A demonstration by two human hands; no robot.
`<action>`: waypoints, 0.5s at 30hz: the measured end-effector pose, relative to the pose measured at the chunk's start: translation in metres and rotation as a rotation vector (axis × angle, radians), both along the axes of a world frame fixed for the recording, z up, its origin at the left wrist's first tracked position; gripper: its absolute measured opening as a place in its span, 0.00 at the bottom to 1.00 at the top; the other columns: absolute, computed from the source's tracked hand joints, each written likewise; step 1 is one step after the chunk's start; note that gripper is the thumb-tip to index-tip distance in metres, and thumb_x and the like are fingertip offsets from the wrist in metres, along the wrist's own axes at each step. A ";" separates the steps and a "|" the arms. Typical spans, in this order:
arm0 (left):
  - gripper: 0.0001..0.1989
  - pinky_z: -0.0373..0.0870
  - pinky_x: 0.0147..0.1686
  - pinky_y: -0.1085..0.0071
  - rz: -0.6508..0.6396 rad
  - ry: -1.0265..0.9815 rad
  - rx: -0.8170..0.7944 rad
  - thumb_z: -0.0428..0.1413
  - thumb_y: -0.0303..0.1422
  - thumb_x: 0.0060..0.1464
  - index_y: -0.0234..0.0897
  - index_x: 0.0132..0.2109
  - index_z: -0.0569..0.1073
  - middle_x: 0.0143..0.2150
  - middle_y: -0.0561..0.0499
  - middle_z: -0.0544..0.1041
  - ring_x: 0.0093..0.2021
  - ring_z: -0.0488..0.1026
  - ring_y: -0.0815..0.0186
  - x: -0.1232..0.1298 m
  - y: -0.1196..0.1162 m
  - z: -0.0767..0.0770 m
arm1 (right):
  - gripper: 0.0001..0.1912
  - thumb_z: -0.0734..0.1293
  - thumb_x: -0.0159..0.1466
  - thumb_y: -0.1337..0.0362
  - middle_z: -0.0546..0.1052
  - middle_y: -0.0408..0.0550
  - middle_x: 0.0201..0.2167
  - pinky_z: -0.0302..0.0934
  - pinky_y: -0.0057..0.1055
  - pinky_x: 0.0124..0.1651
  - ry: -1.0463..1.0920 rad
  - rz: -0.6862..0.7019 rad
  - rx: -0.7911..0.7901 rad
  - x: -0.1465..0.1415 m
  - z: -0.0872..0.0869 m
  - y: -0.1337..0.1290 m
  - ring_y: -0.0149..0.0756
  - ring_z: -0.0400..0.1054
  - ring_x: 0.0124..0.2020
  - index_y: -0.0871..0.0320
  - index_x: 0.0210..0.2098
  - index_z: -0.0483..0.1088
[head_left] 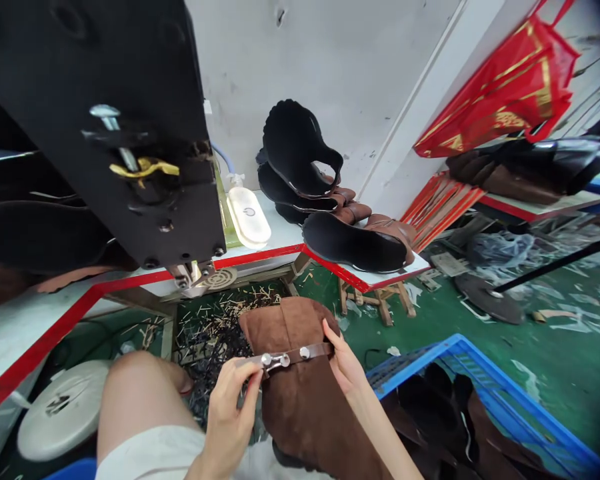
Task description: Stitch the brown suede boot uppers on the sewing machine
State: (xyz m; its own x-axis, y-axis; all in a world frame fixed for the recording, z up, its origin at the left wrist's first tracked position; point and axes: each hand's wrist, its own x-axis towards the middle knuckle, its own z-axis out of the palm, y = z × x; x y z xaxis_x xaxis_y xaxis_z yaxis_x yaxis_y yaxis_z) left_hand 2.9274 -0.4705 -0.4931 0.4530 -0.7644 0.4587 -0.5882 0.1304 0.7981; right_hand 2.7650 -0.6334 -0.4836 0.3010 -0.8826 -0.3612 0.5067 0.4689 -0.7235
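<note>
A brown suede boot shaft (305, 407) lies over the lap, with a narrow brown strap (293, 357) across it that carries a metal buckle and round studs. The strap's left end, beside the buckle, is pinched between thumb and fingers of my left hand (233, 400). My right hand (345, 360) grips the shaft's right edge near the strap's other end, its fingers partly hidden behind the suede. Beyond both hands stands the black sewing machine head (145, 167), its lower tip above the table edge.
Boots with black soles (353, 243) lie on the red-edged table (335, 267). A white device (249, 217) sits beside the machine. On the right, a blue crate (430, 360) holds dark brown pieces. A red bag (505, 87) hangs at upper right. Scraps litter the green floor.
</note>
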 end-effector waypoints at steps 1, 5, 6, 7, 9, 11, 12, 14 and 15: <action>0.11 0.71 0.49 0.67 -0.030 -0.041 -0.010 0.54 0.28 0.66 0.48 0.52 0.71 0.45 0.53 0.78 0.47 0.76 0.65 0.002 -0.001 -0.001 | 0.26 0.81 0.52 0.58 0.84 0.50 0.46 0.75 0.43 0.52 0.004 -0.005 -0.006 0.000 0.001 0.000 0.51 0.79 0.51 0.55 0.49 0.78; 0.15 0.61 0.58 0.59 -0.148 -0.142 0.048 0.60 0.28 0.62 0.49 0.54 0.74 0.39 0.57 0.79 0.39 0.75 0.66 0.014 -0.003 0.004 | 0.27 0.81 0.53 0.57 0.84 0.49 0.47 0.75 0.44 0.52 0.012 -0.014 -0.013 -0.003 0.004 -0.002 0.51 0.79 0.50 0.55 0.50 0.77; 0.16 0.58 0.60 0.57 -0.174 -0.152 0.084 0.62 0.30 0.61 0.48 0.54 0.74 0.38 0.56 0.79 0.39 0.74 0.65 0.017 -0.003 0.007 | 0.27 0.82 0.52 0.57 0.84 0.49 0.47 0.75 0.45 0.52 0.012 -0.014 -0.011 -0.004 0.005 -0.003 0.51 0.79 0.49 0.55 0.49 0.77; 0.15 0.56 0.59 0.54 -0.192 -0.151 0.127 0.62 0.32 0.60 0.47 0.54 0.75 0.39 0.55 0.78 0.39 0.74 0.63 0.020 -0.004 0.010 | 0.27 0.82 0.52 0.58 0.85 0.48 0.46 0.75 0.45 0.52 0.012 -0.012 -0.010 -0.004 0.006 -0.003 0.51 0.79 0.49 0.54 0.49 0.77; 0.09 0.56 0.57 0.51 -0.211 -0.119 0.229 0.60 0.35 0.62 0.43 0.49 0.75 0.39 0.52 0.78 0.40 0.72 0.60 0.024 -0.005 0.018 | 0.26 0.82 0.51 0.59 0.85 0.48 0.45 0.75 0.45 0.52 0.012 0.000 -0.011 -0.004 0.008 -0.003 0.51 0.79 0.49 0.54 0.48 0.78; 0.07 0.58 0.52 0.53 -0.237 -0.060 0.350 0.57 0.37 0.65 0.40 0.42 0.74 0.37 0.51 0.76 0.40 0.70 0.59 0.028 -0.006 0.029 | 0.24 0.82 0.52 0.59 0.85 0.49 0.45 0.76 0.44 0.52 0.013 0.014 -0.016 -0.003 0.011 -0.003 0.51 0.79 0.50 0.54 0.46 0.78; 0.08 0.59 0.50 0.55 -0.265 -0.029 0.411 0.56 0.38 0.65 0.39 0.39 0.73 0.36 0.51 0.75 0.40 0.69 0.58 0.030 -0.007 0.035 | 0.23 0.82 0.52 0.59 0.85 0.49 0.45 0.75 0.43 0.52 0.013 0.020 -0.020 -0.003 0.012 -0.003 0.51 0.79 0.50 0.54 0.46 0.78; 0.09 0.59 0.48 0.58 -0.357 0.019 0.527 0.59 0.38 0.62 0.39 0.36 0.72 0.37 0.52 0.74 0.41 0.68 0.58 0.035 -0.009 0.048 | 0.22 0.82 0.52 0.58 0.85 0.48 0.45 0.75 0.42 0.53 0.014 0.027 -0.031 -0.002 0.016 -0.004 0.50 0.78 0.51 0.54 0.45 0.79; 0.08 0.58 0.49 0.59 -0.411 0.034 0.576 0.61 0.37 0.60 0.39 0.35 0.73 0.38 0.53 0.74 0.42 0.68 0.58 0.038 -0.010 0.054 | 0.22 0.82 0.52 0.58 0.85 0.48 0.45 0.75 0.41 0.54 0.015 0.030 -0.036 -0.001 0.018 -0.005 0.49 0.78 0.52 0.54 0.45 0.79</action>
